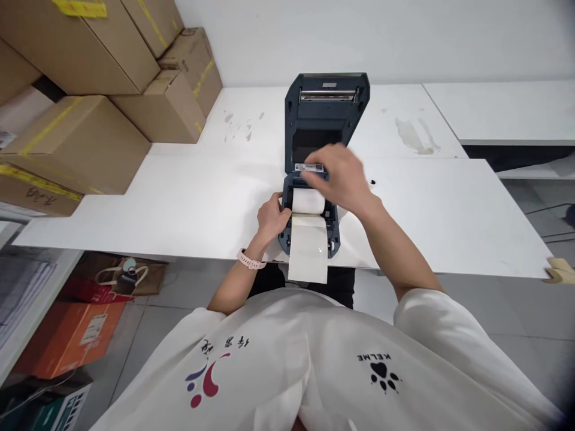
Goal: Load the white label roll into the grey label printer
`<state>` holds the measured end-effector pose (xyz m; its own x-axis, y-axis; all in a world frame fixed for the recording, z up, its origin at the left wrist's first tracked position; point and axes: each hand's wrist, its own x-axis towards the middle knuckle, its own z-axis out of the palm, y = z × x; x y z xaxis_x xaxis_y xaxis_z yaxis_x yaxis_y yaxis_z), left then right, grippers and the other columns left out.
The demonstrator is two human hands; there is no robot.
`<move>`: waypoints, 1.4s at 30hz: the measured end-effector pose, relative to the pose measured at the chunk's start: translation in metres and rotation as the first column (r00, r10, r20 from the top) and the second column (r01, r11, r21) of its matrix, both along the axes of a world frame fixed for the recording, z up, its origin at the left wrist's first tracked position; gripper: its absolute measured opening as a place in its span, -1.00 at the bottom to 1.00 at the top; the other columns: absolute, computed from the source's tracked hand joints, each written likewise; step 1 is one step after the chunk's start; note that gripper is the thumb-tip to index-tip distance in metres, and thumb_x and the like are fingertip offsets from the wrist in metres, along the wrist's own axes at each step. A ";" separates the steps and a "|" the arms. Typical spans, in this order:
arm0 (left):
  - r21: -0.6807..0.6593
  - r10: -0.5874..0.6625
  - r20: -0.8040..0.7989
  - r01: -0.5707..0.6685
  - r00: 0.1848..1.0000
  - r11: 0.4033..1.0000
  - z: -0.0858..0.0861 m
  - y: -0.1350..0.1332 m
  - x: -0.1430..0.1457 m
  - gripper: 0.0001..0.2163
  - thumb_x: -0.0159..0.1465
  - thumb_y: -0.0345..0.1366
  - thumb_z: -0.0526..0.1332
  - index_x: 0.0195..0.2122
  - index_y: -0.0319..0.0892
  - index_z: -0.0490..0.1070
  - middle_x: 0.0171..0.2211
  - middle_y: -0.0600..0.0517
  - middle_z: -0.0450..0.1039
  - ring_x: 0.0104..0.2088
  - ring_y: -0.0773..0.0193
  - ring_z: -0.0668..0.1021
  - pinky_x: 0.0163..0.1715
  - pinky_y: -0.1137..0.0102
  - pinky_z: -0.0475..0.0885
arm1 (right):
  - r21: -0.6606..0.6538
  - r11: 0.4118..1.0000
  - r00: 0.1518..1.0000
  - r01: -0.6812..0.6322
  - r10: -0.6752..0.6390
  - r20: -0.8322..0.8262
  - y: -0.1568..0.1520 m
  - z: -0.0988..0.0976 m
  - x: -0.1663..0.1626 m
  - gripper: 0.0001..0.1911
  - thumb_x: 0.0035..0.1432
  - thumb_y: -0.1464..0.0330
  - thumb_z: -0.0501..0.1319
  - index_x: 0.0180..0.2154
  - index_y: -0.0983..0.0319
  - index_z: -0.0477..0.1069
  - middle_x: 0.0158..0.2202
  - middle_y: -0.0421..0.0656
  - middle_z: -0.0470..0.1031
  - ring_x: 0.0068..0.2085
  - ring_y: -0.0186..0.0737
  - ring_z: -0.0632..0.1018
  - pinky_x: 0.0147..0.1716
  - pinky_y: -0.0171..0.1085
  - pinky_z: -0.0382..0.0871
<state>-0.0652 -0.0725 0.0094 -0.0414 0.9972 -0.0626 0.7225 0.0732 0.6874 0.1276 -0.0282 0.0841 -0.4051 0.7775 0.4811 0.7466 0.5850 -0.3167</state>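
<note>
Nearest is the white shirt of the wearer. At twelve o'clock from it, a pale paper strip runs out of a dark label printer and past the front edge of the desk. The left hand, with a pink band at its wrist, is at nine o'clock on the printer's base; its fingers are closed on the side wall, thumb on top by the roll. The white paper roll sits in the base, at about two o'clock from those fingers. The right hand is over the roll's upper right, at about one o'clock; its fingers are curved, thumb and forefinger slightly apart with nothing seen between them, and whether they touch the printer cannot be told. Beyond, the lid stands raised at twelve o'clock. Cardboard boxes are stacked at ten o'clock, before the white wall.
</note>
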 end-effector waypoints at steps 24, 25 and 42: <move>-0.025 0.017 0.144 -0.014 0.989 1.000 -0.006 -0.002 -0.002 -0.46 0.19 -0.36 0.13 0.24 -0.22 0.36 -0.40 0.06 0.38 -0.36 0.18 0.45 -0.35 0.31 0.27 | -0.510 0.855 0.822 -0.091 -0.225 -0.524 0.074 -0.029 0.137 -0.07 -0.15 0.31 0.52 0.25 0.29 0.25 0.25 0.23 0.40 0.09 -0.10 0.52 -0.02 -0.14 0.40; -0.024 0.021 0.143 -0.018 0.990 1.000 -0.005 -0.002 -0.002 -0.47 0.19 -0.36 0.13 0.23 -0.22 0.37 -0.40 0.06 0.38 -0.36 0.18 0.45 -0.35 0.31 0.27 | -0.539 0.842 0.816 -0.035 -0.287 -0.501 0.085 -0.040 0.135 -0.10 -0.17 0.39 0.49 0.23 0.30 0.26 0.21 0.19 0.43 0.07 -0.11 0.52 -0.01 -0.15 0.41; -0.008 0.029 0.153 -0.028 0.988 1.000 -0.008 -0.001 -0.001 -0.50 0.17 -0.38 0.14 0.18 -0.19 0.39 -0.43 0.10 0.35 -0.38 0.21 0.45 -0.35 0.32 0.28 | -0.746 0.635 0.844 -0.204 -0.272 -0.463 0.050 -0.100 0.203 -0.34 0.00 0.07 0.46 0.15 0.01 0.45 0.29 -0.04 0.46 0.25 0.10 0.50 0.24 0.16 0.41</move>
<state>-0.0664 -0.0731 0.0016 -0.0594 0.9954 -0.0758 0.6061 0.0963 0.7895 0.3306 0.0216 -0.0154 -0.2616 0.9516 -0.1614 0.3535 -0.0611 -0.9335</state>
